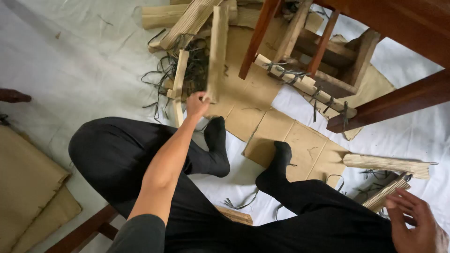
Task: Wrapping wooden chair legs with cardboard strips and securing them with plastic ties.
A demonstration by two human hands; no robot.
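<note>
My left hand (197,104) is stretched forward and grips the lower end of a long folded cardboard strip (217,51), which stands nearly upright above the floor. My right hand (416,221) is at the lower right with its fingers spread, holding nothing, just beside another ribbed cardboard strip (385,194). I sit with black trousers and black socks (216,140), feet resting on a flattened cardboard sheet (300,140).
A dark wooden furniture frame (398,98) stands at the top right, one rail wrapped in cardboard tied with dark straps (304,86). A heap of cut straps (187,70) and cardboard strips lies ahead. Folded brown paper (28,187) lies at left on a white floor sheet (70,61).
</note>
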